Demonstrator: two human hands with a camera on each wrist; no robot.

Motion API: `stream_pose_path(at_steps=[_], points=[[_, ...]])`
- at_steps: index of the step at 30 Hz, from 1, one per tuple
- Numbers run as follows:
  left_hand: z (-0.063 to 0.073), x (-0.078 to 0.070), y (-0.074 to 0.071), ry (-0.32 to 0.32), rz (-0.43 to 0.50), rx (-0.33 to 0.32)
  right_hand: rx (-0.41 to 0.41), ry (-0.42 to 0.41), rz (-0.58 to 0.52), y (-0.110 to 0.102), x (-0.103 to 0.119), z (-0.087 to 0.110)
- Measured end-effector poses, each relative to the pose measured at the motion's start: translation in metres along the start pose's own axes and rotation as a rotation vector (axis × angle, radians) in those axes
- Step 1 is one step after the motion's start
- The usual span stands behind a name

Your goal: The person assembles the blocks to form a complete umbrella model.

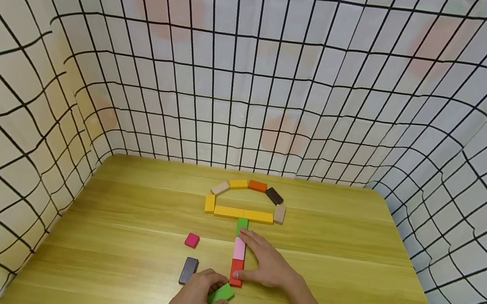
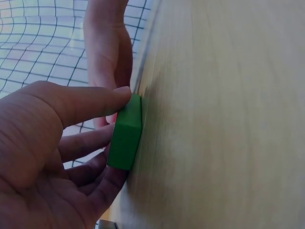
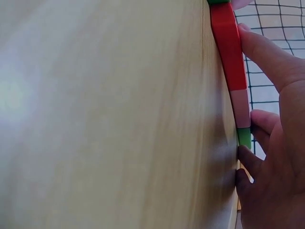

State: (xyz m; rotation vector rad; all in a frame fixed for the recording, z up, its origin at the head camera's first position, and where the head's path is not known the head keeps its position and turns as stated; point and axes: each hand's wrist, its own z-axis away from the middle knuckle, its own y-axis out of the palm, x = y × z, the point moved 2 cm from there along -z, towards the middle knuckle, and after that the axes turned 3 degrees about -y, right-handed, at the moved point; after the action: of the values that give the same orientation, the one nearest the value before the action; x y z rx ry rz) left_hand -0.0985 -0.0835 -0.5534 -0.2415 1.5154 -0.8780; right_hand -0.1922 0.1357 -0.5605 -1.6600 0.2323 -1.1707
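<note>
My left hand pinches a green block between thumb and fingers, low over the table, just below a straight column of blocks. That column has a red block at the near end, a pink block in the middle and another green block at the far end. Over the column lies my right hand, its thumb on the red block and its extended fingertips by the far green block. In the left wrist view the held green block stands against the wooden surface.
Two yellow blocks form a crossbar above the column. An arch of several blocks, among them an orange one, curves behind it. A crimson square block and a dark grey block lie to the left. Black-gridded netting surrounds the table.
</note>
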Motion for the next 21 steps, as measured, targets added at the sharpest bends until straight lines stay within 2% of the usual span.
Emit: stream_pose_path(at_steps=[12, 21], points=[[-0.0008, -0.0011, 0.0017, -0.03, -0.002, -0.031, -0.004, -0.009, -0.008, -0.0001, 0.0004, -0.0003], [-0.0009, -0.004, 0.0037, 0.001, 0.032, -0.044, -0.01, -0.006, -0.002, -0.0014, 0.0021, 0.0006]])
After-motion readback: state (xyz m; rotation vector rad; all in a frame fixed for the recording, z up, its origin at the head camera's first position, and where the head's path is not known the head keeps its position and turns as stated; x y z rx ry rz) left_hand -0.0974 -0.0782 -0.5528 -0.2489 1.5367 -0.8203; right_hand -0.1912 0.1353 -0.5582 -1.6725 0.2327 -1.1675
